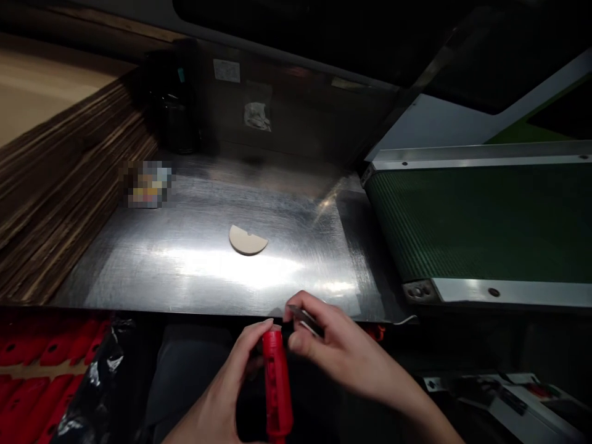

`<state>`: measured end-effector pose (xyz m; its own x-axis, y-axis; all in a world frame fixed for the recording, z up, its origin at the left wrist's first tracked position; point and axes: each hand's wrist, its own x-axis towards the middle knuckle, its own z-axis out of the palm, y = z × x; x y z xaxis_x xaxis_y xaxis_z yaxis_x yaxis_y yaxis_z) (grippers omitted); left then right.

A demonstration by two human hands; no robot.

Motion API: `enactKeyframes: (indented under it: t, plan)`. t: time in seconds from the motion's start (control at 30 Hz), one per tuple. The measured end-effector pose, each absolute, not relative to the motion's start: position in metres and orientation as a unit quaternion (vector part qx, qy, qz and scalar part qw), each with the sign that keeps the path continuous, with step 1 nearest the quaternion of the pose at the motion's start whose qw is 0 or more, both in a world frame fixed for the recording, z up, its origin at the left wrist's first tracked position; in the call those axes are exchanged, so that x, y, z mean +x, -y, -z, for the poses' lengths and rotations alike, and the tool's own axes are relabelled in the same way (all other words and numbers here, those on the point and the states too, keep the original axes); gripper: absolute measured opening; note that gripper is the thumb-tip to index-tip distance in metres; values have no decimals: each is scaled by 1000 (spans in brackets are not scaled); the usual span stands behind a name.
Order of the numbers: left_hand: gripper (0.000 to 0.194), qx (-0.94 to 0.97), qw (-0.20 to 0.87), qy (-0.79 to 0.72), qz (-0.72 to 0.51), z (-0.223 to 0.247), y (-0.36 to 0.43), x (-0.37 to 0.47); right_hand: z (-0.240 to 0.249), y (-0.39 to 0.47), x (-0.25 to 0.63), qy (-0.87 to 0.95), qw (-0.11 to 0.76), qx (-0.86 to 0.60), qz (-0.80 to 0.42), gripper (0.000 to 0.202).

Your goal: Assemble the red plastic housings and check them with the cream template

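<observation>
Left hand [231,382] gripping red handle [277,388] upright, right hand [333,351] pinching small metal blade [303,317] — at its top.

One red handle [276,382], one half-disc [247,240]

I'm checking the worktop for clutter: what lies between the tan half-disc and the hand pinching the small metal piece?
Only bare steel worktop lies between the tan half-disc and the right hand, as the head view shows; glare marks it, no objects.

Beyond the hands, the metal tabletop [194,259] gleamed, brushed and scratched; the red handle [276,382] looked glossy plastic; right, the green belt [485,222] looked matt and ribbed.
</observation>
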<state>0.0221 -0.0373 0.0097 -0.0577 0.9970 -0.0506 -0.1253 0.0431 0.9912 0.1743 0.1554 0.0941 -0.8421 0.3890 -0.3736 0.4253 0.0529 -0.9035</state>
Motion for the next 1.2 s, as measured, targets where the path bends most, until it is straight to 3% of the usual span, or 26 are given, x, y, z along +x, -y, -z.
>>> enactKeyframes:
  t: [0.33,0.53,0.77,1.2]
  plan:
    - [95,428,531,-447,-579,-13,35,41,-82,-146,166,-685,19,287,670,41]
    - [105,464,476,-531,-526,-12,36,31,-100,-145,173,-794,13,288,535,36]
    - [109,461,446,-564,-520,-23,41,29,-115,-142,180,-882,79,203,417,30]
    - [108,482,407,-596,-497,-34,45,27,-117,-137,176,-955,30,126,266,33]
